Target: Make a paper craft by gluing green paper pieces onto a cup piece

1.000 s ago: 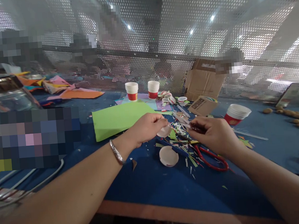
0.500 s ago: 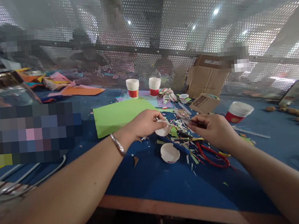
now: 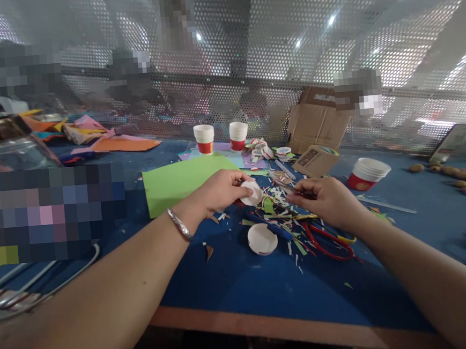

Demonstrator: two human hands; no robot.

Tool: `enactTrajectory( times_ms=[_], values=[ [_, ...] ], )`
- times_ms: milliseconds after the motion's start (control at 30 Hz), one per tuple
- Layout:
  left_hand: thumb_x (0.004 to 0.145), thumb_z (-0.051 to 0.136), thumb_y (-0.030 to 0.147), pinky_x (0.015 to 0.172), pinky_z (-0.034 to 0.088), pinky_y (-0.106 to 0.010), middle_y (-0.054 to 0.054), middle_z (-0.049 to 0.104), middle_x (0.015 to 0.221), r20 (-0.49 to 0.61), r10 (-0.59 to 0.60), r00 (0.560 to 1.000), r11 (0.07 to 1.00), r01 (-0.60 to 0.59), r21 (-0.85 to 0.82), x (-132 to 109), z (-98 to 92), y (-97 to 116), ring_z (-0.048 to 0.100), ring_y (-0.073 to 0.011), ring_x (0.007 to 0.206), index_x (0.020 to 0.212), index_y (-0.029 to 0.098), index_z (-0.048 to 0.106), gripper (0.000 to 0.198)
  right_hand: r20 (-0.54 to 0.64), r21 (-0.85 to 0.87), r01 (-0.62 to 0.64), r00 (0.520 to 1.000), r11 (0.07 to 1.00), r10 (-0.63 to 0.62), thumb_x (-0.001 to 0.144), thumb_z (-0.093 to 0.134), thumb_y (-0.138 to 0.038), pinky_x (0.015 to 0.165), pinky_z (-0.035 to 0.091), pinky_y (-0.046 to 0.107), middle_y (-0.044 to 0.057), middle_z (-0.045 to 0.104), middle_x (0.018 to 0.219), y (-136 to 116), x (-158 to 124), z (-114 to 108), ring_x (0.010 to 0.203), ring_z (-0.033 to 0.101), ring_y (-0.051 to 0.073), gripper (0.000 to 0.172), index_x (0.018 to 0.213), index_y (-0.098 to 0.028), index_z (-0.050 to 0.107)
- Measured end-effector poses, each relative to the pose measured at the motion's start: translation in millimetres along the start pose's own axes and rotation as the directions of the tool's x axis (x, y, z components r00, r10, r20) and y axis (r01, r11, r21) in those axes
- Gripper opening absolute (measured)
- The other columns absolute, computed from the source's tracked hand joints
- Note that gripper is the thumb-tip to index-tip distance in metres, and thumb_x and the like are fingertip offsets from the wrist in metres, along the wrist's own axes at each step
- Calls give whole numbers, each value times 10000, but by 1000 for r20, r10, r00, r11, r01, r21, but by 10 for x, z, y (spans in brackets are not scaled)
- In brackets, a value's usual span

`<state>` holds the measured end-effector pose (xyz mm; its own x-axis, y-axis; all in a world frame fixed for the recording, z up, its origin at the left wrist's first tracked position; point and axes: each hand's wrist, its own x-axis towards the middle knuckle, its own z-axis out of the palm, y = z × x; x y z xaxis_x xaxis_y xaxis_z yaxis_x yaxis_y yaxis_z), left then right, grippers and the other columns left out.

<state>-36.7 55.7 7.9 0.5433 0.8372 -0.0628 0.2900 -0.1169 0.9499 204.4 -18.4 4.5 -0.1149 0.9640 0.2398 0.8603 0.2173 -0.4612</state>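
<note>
- You are pinching a white paper disc (image 3: 251,193) between the thumb and fingers of your left hand (image 3: 222,190), above the counter (image 3: 221,283).
- Your right hand (image 3: 327,199) is closing around a slim tool (image 3: 285,188); its exact kind is not showing clearly. Its pale end is pointing away from you, near the disc but apart from it.
- For good control, you should be gripping the disc lightly by its edge, since thin paper is likely to bend under a hard squeeze.
- You should also be guiding the tool's end clear of your left fingertips, as the two hands are working near each other.
- Paper scraps (image 3: 268,206) are lying thickly between and below your hands, so a small piece could easily be getting lost there.
- A shallow white cup base (image 3: 262,240) is sitting just nearer to you, and a red handle (image 3: 331,245) is looping out beside the scraps.
- A green sheet (image 3: 177,184) is spreading beyond your left hand; a stack of cups (image 3: 369,174) is standing beyond your right.
- At the far edge, an open cardboard box (image 3: 317,120) is leaning near a perforated screen (image 3: 223,46), with blurred people showing through it and bright lights glinting.
</note>
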Motion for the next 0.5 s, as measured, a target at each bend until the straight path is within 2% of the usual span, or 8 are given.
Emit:
enactTrajectory(
  times_ms=[133, 233, 333, 500],
  values=[
    [844, 677, 160, 665, 523, -266, -107, 756, 945, -40, 16, 999, 997, -13, 75, 28, -40, -43, 669, -147, 741, 1089, 108, 681, 251, -22, -18, -24, 999, 1000, 23, 872, 606, -528, 546, 337, 274, -22, 562, 587, 47, 2, -3, 568, 463, 140, 371, 724, -191, 656],
    [847, 671, 211, 672, 518, -271, -110, 759, 954, -25, 64, 998, 980, -58, 191, 75, -80, -131, 668, -157, 753, 1078, 115, 703, 252, -69, -56, -52, 996, 997, 48, 869, 605, -517, 573, 368, 280, 14, 661, 675, 79, 14, -9, 618, 547, 165, 352, 779, -183, 672],
    [836, 675, 242, 666, 502, -267, -107, 758, 966, -7, 95, 995, 957, -89, 276, 110, -103, -193, 655, -160, 750, 1092, 119, 722, 288, -83, -107, -76, 994, 991, 68, 852, 615, -492, 559, 355, 290, 27, 668, 661, 106, 38, -13, 594, 558, 177, 323, 753, -188, 660],
    [897, 610, 364, 664, 470, -272, -88, 743, 941, 30, 121, 992, 965, -125, 233, 53, -93, -119, 613, -145, 698, 1072, 130, 735, 318, -50, -125, -77, 996, 989, 71, 835, 631, -471, 583, 380, 300, 35, 688, 690, 126, 64, 1, 621, 590, 195, 283, 773, -197, 663]
  ],
)
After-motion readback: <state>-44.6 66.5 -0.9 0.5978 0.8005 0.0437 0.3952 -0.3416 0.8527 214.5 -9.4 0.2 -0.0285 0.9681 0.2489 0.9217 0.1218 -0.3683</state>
